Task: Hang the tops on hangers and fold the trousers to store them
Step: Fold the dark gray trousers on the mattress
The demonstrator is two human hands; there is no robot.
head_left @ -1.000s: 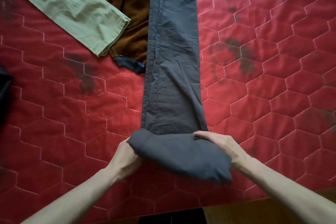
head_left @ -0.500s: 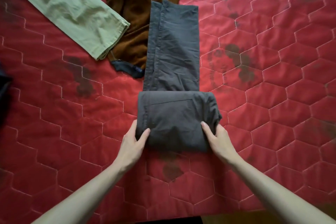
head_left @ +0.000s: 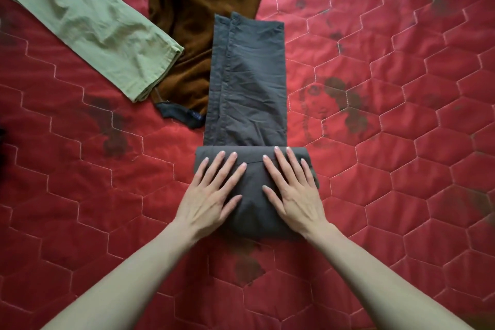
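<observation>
Dark grey trousers (head_left: 247, 83) lie lengthwise on the red quilted bedspread (head_left: 401, 169), legs pointing away from me. Their near end is folded over into a thick block. My left hand (head_left: 214, 195) lies flat on the left half of that fold, fingers straight and spread. My right hand (head_left: 292, 190) presses flat on the right half in the same way. Neither hand grips the cloth.
Light green trousers (head_left: 88, 27) stretch across the upper left. A crumpled brown garment (head_left: 198, 8) with a dark collar lies at the top centre, partly under the grey legs. Something dark shows at the left edge (head_left: 2, 136). Dark printed patches mark the bedspread.
The near end of the grey trousers was lifted and folded forward onto the legs. Both hands then let go of the fold's edges and moved on top, pressing flat.
</observation>
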